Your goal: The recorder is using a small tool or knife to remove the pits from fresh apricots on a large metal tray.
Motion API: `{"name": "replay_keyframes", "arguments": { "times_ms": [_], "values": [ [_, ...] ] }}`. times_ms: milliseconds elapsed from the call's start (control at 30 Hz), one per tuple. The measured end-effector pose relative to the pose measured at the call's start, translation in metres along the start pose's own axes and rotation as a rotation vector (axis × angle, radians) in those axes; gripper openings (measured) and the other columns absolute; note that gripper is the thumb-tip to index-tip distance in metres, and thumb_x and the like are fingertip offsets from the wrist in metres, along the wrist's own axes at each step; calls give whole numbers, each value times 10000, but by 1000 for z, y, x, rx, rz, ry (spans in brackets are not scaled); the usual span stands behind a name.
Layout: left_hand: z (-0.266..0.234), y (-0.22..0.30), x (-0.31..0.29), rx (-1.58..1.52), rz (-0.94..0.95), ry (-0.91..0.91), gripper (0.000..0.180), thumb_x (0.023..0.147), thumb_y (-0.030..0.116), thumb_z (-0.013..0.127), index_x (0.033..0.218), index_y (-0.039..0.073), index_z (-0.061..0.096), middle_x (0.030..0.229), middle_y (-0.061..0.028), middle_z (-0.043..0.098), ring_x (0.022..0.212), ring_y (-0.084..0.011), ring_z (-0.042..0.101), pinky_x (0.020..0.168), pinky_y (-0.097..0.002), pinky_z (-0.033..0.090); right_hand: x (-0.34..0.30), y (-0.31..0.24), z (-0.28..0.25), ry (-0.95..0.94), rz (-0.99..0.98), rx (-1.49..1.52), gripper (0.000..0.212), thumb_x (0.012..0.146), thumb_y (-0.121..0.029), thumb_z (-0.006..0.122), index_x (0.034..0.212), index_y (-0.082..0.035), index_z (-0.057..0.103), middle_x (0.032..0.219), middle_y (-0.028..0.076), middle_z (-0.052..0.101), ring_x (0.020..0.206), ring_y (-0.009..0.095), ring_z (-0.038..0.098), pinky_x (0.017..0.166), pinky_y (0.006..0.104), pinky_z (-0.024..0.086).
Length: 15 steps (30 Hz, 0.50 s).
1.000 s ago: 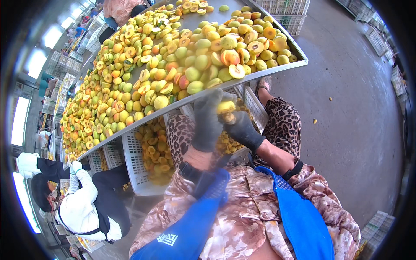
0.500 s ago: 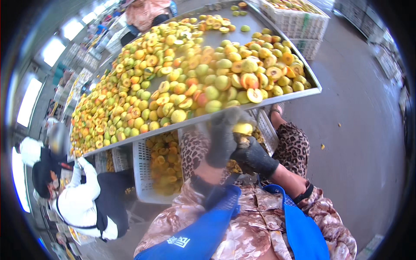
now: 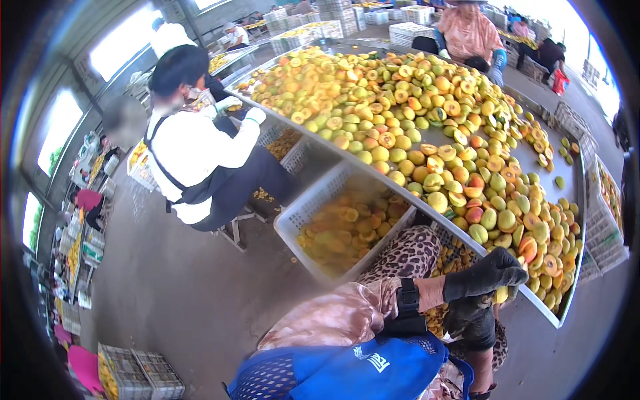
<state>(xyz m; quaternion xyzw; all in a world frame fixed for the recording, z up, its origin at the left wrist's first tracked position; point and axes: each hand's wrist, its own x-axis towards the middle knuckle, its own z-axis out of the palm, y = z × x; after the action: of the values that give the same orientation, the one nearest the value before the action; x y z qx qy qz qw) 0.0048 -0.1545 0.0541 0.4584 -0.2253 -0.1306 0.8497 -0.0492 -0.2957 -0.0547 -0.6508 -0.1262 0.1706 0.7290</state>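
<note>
My left hand, in a dark glove, is closed at the near edge of a metal-rimmed tray. A yellow peach shows just under its fingers, partly covered. My right hand, gloved too, is curled below the left one. Its fingers are partly hidden, and what it grips cannot be made out. Whole and halved peaches, yellow-green with red patches, are heaped across the tray beyond my hands. Below them, beside my knee in leopard-print cloth, lie cut yellow fruit pieces.
Left of my leg a white perforated crate holds peach halves. A co-worker in white sits along the tray's left side; another person is at its far side. Stacked crates stand right of the tray. More crates are at lower left.
The view has swung left, so tray and hands now appear farther right. My hands stay close together by the tray's edge; the peach between them is now more covered by the left hand.
</note>
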Motion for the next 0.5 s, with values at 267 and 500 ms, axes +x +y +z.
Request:
{"name": "replay_keyframes", "arguments": {
  "times_ms": [267,500],
  "values": [
    [-32,-4,-16,352,200,-15,238,889,193,693,765,-9,709,644,-60,676,600,-130,604,583,-293,490,29,6,1,-14,83,-14,491,1032,-384,392,1394,-58,450,1307,161,561,1096,270,610,942,402,528],
    [-34,-14,-29,406,-58,-74,279,919,250,665,811,-5,689,697,-66,664,614,-149,575,614,-303,482,16,-19,17,-433,203,-231,295,900,-101,680,1183,-50,617,1024,29,658,940,140,599,839,303,503]
  ]
}}
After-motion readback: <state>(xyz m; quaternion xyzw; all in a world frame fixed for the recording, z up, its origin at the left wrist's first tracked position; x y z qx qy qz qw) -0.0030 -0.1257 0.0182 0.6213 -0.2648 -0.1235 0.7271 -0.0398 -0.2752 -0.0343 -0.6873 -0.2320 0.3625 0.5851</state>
